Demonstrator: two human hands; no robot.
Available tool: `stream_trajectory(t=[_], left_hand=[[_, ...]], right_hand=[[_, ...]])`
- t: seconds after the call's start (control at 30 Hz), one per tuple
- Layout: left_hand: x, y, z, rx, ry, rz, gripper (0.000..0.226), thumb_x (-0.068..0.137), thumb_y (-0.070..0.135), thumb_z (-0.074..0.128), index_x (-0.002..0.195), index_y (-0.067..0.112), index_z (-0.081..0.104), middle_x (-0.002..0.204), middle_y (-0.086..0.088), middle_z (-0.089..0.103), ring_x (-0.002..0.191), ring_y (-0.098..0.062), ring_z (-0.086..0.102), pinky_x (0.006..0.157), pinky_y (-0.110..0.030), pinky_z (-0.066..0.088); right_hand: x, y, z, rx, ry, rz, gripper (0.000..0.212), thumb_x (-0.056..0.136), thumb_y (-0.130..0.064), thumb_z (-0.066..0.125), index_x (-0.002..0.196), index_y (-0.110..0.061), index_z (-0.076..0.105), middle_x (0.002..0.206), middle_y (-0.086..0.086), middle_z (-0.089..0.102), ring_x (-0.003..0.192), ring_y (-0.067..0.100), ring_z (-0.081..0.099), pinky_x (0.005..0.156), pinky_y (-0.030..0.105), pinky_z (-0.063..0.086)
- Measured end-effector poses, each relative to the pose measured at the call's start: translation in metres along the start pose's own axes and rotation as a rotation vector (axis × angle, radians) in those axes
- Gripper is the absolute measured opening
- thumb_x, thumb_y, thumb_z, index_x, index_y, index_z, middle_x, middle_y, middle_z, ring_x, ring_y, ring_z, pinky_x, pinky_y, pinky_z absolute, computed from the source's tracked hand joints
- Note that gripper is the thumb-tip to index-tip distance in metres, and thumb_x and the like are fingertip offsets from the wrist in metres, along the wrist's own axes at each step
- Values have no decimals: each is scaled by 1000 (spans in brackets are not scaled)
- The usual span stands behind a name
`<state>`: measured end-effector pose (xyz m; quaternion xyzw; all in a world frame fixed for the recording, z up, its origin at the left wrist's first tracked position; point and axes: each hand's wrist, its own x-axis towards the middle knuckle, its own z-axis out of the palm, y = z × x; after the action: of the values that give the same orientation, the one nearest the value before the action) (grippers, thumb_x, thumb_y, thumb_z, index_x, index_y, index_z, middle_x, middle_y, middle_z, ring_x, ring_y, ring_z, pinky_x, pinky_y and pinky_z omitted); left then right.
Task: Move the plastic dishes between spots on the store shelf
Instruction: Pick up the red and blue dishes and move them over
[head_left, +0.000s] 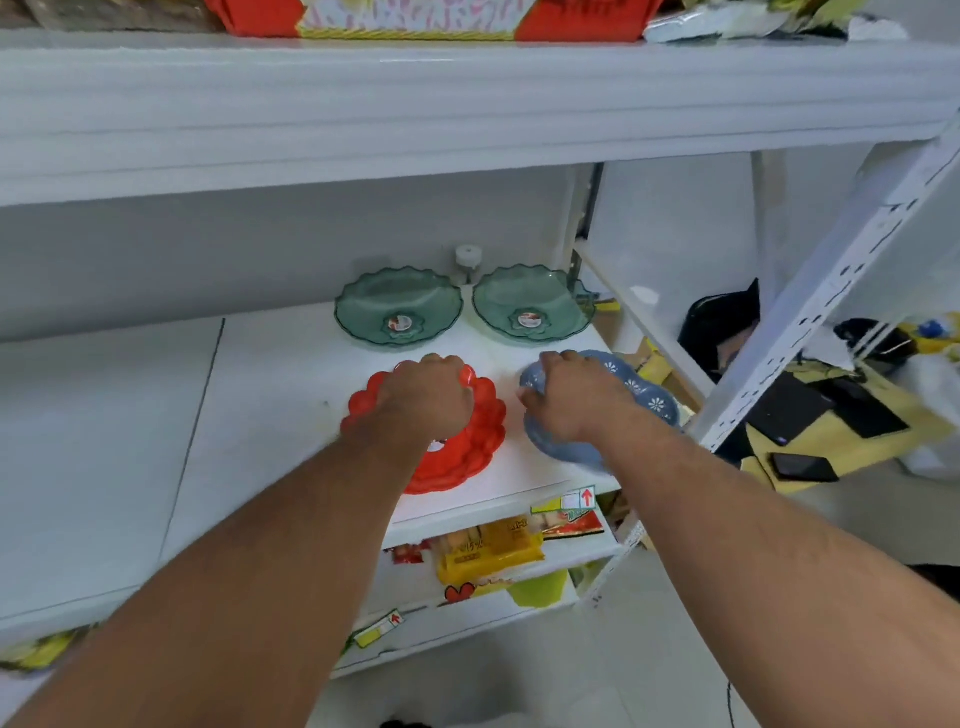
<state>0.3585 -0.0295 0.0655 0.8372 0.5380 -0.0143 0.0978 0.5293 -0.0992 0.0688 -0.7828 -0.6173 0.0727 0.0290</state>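
On the white shelf a red scalloped plastic dish lies near the front, and my left hand grips its far rim. To its right a blue dish with white flower prints sits at the shelf's right front corner, tilted a little, with my right hand closed on its left rim. Behind them two clear green dishes stand side by side, one on the left and one on the right, both untouched.
The shelf board above overhangs close over the dishes. A small white knob stands at the back between the green dishes. A slotted upright post rises at the right. Snack packets fill the lower shelves.
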Motion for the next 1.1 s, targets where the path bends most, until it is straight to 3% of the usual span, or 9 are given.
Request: stream_trajectory(t=[0.23,0.47,0.6,0.7,0.77,0.87,1.0,1.1], left_hand=[[-11,31,3,40,2,-91,49,100,36,41,148,24,39,150,-3,44,132,-29,46,100,-42,42],[20,18,3,-6,-38,-151,45,94,38,37,135,21,49,135,-6,55,118,-29,54,96,-46,47],[46,-1,4,-67,-26,-198,52,98,40,39,148,25,39,154,-5,40,134,-30,43,106,-46,37],[62,-14,6,-110,6,-234,54,96,41,42,148,26,39,154,-5,40,136,-30,42,107,-44,36],[70,-22,9,-135,12,-256,55,96,42,43,148,24,40,153,-6,42,134,-30,44,106,-44,37],[86,-34,11,-148,36,-320,54,96,39,43,147,22,40,147,-9,47,128,-32,50,101,-44,42],[108,-45,11,-254,95,-430,45,92,28,46,135,15,46,130,-13,56,116,-35,56,92,-43,48],[122,-55,15,-395,178,-547,46,89,21,52,132,9,46,129,-15,53,117,-37,55,92,-44,49]], right_hand=[[8,34,-1,-3,-37,-81,57,98,-50,42,135,-7,47,133,17,55,120,36,53,98,46,47],[41,38,4,-7,-57,-92,55,97,-51,41,134,-10,48,132,16,55,118,35,53,95,45,46],[68,33,9,16,-47,-59,58,96,-52,44,135,-10,46,133,17,54,118,35,52,95,45,47],[87,31,14,62,-30,-14,60,96,-52,45,135,-7,46,131,19,54,116,37,55,95,44,49],[98,29,17,136,-16,40,59,97,-50,46,134,-4,48,129,20,56,113,36,57,91,40,50],[113,28,21,347,42,136,45,96,-43,51,113,-2,60,110,18,65,89,31,60,71,29,42],[138,31,22,638,42,322,29,95,-33,55,100,-5,57,96,12,58,91,33,59,70,26,36],[159,33,22,721,4,423,23,96,-21,56,108,-2,60,98,12,56,86,26,51,70,28,36]])
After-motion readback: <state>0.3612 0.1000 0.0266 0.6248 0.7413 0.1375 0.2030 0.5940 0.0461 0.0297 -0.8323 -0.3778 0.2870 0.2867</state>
